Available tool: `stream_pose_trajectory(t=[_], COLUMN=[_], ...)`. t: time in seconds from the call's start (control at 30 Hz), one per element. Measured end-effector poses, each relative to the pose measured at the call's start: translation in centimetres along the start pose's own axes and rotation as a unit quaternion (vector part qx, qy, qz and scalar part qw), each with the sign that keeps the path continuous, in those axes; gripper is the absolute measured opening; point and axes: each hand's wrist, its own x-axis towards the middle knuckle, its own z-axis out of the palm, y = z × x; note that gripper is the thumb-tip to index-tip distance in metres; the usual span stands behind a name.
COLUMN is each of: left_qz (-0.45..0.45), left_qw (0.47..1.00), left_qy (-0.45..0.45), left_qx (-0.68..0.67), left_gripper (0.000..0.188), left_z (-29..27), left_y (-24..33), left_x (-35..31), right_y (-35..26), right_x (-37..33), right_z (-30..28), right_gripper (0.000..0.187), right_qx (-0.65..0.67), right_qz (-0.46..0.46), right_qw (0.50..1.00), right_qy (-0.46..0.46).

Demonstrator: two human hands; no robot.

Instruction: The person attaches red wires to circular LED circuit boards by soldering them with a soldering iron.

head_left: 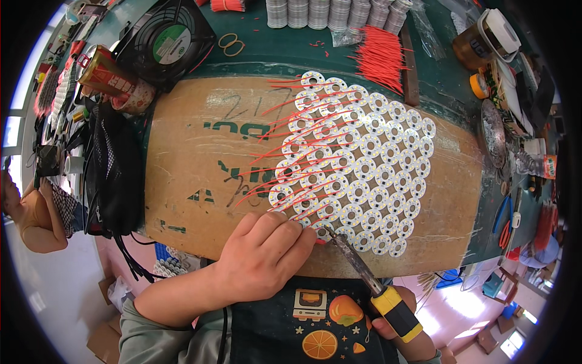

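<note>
Rows of white ring-shaped LED circuit boards (362, 192) lie close together on a cardboard sheet (194, 164). Thin red wires (257, 190) stick out leftward from the boards of the left columns. My right hand (388, 327) grips a soldering iron (397, 312) by its yellow and black handle; the tip reaches a board in the nearest row. My left hand (264, 252) is closed, palm down, at the near left corner of the boards. Its fingertips are tucked out of sight, so what they pinch is hidden. A small red bit shows beside them.
A pile of cut red wires (381, 59) and stacks of ring boards (327, 13) stand at the back. At the far left are a black fan (167, 45) and a red-gold can (106, 70). Pliers (505, 233) lie right. Another person (39, 212) is at far left.
</note>
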Motion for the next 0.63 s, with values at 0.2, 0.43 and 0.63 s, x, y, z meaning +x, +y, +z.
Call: stream_pose_trajectory(t=[0.2, 0.43, 0.63], left_qz=[0.003, 0.004, 0.005], left_qw=[1.000, 1.000, 1.000], left_qy=[-0.004, -0.010, -0.012], left_qx=[0.003, 0.005, 0.005], left_gripper=[0.042, 0.042, 0.043], left_z=[-0.03, -0.10, -0.11], left_y=[-0.01, -0.01, -0.03], left_x=[0.07, 0.01, -0.03], right_y=[-0.06, -0.16, 0.14], right_x=[0.06, 0.34, 0.23], right_z=[-0.03, 0.06, 0.19], right_gripper=[0.024, 0.022, 0.020], right_qx=[-0.017, -0.014, -0.029], right_qz=[0.006, -0.018, -0.039], right_qw=[1.000, 1.000, 0.999], right_qy=[-0.003, 0.001, 0.015])
